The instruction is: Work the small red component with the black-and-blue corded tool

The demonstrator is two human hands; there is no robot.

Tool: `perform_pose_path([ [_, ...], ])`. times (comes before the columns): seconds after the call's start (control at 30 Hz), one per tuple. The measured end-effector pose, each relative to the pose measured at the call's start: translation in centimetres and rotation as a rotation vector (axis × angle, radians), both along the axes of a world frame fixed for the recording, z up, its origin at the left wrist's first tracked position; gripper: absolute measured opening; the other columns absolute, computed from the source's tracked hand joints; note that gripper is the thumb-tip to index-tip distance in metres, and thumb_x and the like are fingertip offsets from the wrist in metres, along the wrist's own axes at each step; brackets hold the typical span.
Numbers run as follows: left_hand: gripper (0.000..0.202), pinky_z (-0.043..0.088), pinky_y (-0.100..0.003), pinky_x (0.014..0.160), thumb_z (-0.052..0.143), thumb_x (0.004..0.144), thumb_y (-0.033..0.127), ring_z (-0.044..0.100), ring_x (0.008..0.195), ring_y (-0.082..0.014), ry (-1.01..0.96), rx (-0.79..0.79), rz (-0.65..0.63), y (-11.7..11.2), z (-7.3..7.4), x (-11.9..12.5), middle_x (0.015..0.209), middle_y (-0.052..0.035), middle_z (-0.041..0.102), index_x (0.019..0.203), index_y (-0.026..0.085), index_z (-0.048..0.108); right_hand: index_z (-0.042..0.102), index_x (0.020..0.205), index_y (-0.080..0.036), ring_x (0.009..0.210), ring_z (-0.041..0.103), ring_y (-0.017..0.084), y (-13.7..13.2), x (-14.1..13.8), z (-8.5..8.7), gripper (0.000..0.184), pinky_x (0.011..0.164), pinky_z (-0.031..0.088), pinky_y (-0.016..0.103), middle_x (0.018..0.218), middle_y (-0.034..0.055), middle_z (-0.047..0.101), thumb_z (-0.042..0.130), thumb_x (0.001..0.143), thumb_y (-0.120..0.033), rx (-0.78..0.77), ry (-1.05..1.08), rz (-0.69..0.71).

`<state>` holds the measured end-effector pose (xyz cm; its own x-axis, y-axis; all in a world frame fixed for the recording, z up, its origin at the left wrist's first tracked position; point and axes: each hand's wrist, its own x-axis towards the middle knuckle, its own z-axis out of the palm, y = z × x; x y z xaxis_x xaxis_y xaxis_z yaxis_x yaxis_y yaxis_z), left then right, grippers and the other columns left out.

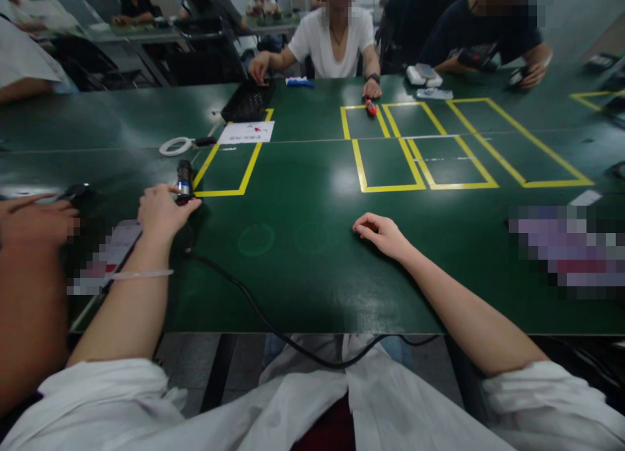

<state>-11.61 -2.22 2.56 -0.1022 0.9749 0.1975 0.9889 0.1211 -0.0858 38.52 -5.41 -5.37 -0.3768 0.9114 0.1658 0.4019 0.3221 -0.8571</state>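
Note:
At the left of the table, a dark cylinder with a blue band [184, 176] stands upright. The thumb and fingers of my left hand [163, 210] are at its lower part, around its near side; the exact contact is partly hidden. My right hand [383, 235] rests on the green table [312, 282] right of the middle, its fingers curled together with nothing visible in them. A black cable [244, 291] runs from near my left hand down over the table's front edge.
Yellow tape rectangles [393, 189] mark the table. Beyond my left hand are a white coiled cable [176, 146], a printed card [247, 133] and a black basket [249, 101]. A phone [114, 246] lies beside my left forearm. Across, a person touches a red object [372, 108]; a neighbour's hand [36, 220] is at left.

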Motion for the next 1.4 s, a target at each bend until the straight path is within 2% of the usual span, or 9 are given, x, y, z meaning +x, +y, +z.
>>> perform_pose_path([
  [0.1,0.101,0.047,-0.042,0.094,0.038,0.081,0.084,0.055,0.118,-0.0342,-0.022,-0.001,0.236,1.2,-1.2,0.3,0.134,-0.0192,0.051,0.124,-0.007,0.043,0.066,0.091,-0.017,0.069,0.059,0.015,0.0,0.0,0.1,0.020,0.068,0.046,0.029,0.084,0.0041,0.069,0.056,0.091,-0.035,-0.009,0.001,-0.004],
  [0.33,0.079,0.045,-0.049,0.093,0.035,0.095,0.065,0.054,0.118,-0.0383,-0.051,-0.006,0.233,1.3,-2.8,0.5,0.137,-0.0232,0.047,0.129,-0.006,0.037,0.066,0.090,-0.017,0.068,0.059,0.015,-0.1,0.0,0.3,0.021,0.066,0.045,0.029,0.079,0.0035,0.067,0.056,0.091,-0.035,-0.010,-0.002,-0.001],
  [0.5,0.048,0.048,-0.045,0.093,0.041,0.098,0.043,0.059,0.112,-0.0322,-0.012,0.102,0.302,1.5,-2.7,1.9,0.128,-0.0191,0.059,0.119,0.002,0.051,0.066,0.091,-0.016,0.068,0.059,0.015,0.1,-0.1,0.1,0.023,0.067,0.045,0.029,0.081,0.0044,0.067,0.056,0.091,-0.037,-0.020,0.021,0.002],
  [0.6,0.037,0.049,-0.044,0.093,0.043,0.097,0.038,0.062,0.106,-0.0283,-0.123,0.207,0.144,1.8,-2.4,5.2,0.117,-0.0156,0.065,0.115,0.010,0.059,0.066,0.091,-0.016,0.068,0.059,0.015,0.2,-0.2,-0.1,0.023,0.067,0.045,0.029,0.082,0.0045,0.068,0.056,0.091,-0.036,-0.023,0.030,0.003],
  [0.7,0.033,0.049,-0.037,0.093,0.056,0.091,0.036,0.064,0.096,-0.0215,-0.551,0.123,-0.147,1.6,-2.1,11.1,0.102,-0.0104,0.069,0.113,0.012,0.064,0.066,0.090,-0.017,0.068,0.059,0.015,0.2,-0.3,-0.2,0.021,0.066,0.046,0.029,0.083,0.0044,0.069,0.058,0.091,-0.036,-0.023,0.037,0.001],
  [0.83,0.049,0.052,-0.033,0.085,0.056,0.092,0.039,0.065,0.088,-0.0177,-1.164,-0.304,-0.533,0.0,-1.9,20.8,0.101,-0.0101,0.067,0.132,0.010,0.060,0.066,0.092,-0.018,0.070,0.062,0.015,0.0,-0.3,-0.2,0.022,0.067,0.049,0.030,0.085,0.0050,0.071,0.060,0.091,-0.039,-0.060,0.133,0.034],
  [0.97,0.058,0.049,-0.030,0.077,0.054,0.095,0.034,0.059,0.078,-0.0137,-1.288,-0.591,-0.736,-1.8,-2.7,27.5,0.093,-0.0067,0.063,0.147,0.010,0.047,0.063,0.098,-0.019,0.067,0.062,0.014,-0.2,-0.5,0.1,0.027,0.063,0.050,0.028,0.084,0.0039,0.071,0.064,0.089,-0.044,-0.171,0.317,0.073],
  [1.17,0.074,0.047,-0.028,0.073,0.059,0.093,0.030,0.055,0.073,-0.0126,-1.412,-0.669,-0.812,-2.4,-4.9,29.4,0.079,0.0002,0.055,0.157,0.010,0.027,0.062,0.096,-0.018,0.065,0.062,0.013,-0.3,-0.7,0.6,0.035,0.061,0.049,0.027,0.077,0.0026,0.070,0.073,0.083,-0.049,-0.296,0.471,0.139],
  [1.4,0.037,0.049,-0.027,0.070,0.061,0.092,0.041,0.060,0.070,-0.0119,-1.524,-0.643,-0.649,-2.0,-6.1,28.8,0.082,-0.0043,0.065,0.114,0.012,0.056,0.062,0.094,-0.019,0.065,0.060,0.011,-0.4,-1.1,0.7,0.035,0.061,0.051,0.026,0.077,0.0006,0.066,0.077,0.080,-0.047,-0.245,0.504,0.076],
])
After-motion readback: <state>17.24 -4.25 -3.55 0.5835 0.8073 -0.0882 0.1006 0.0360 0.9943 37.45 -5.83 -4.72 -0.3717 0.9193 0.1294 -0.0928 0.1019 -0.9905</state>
